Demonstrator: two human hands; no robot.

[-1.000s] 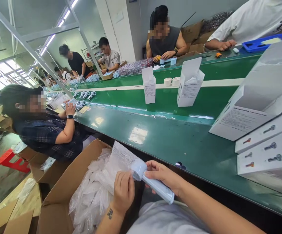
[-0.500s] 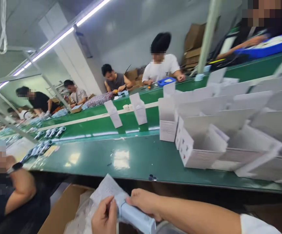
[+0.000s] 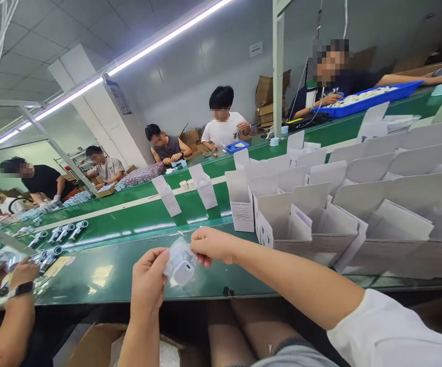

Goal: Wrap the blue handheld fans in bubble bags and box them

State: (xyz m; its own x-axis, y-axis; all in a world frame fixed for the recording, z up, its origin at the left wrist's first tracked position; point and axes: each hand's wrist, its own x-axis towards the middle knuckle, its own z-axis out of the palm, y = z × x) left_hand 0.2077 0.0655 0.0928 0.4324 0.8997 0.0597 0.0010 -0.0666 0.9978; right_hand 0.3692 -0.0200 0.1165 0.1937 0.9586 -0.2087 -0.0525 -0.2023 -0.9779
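Above the near edge of the green bench, both hands hold a light-blue, tube-shaped device (image 3: 183, 270) wrapped in a translucent plastic bag (image 3: 175, 252). A flat end with a small dark slot faces me; the rest is hidden by the bag. My left hand (image 3: 148, 278) is closed on the bag's left side, thumb against it. At the upper right of the bag, my right hand (image 3: 213, 245) pinches the plastic between thumb and fingers. The nearest open white carton (image 3: 240, 214) stands to the right, beyond my right hand.
Rows of open white cartons (image 3: 389, 250) fill the bench's right side. Two more white cartons (image 3: 202, 188) stand on the green conveyor (image 3: 144, 224). Metallic-blue devices (image 3: 66, 232) lie to the left, near a co-worker's hands (image 3: 24, 272). A brown cardboard box (image 3: 94, 346) is below.
Both hands have lifted the light-blue device from low over the cardboard box to above the bench edge. It was partly out of the bag; now plastic surrounds it and its slotted end faces me.
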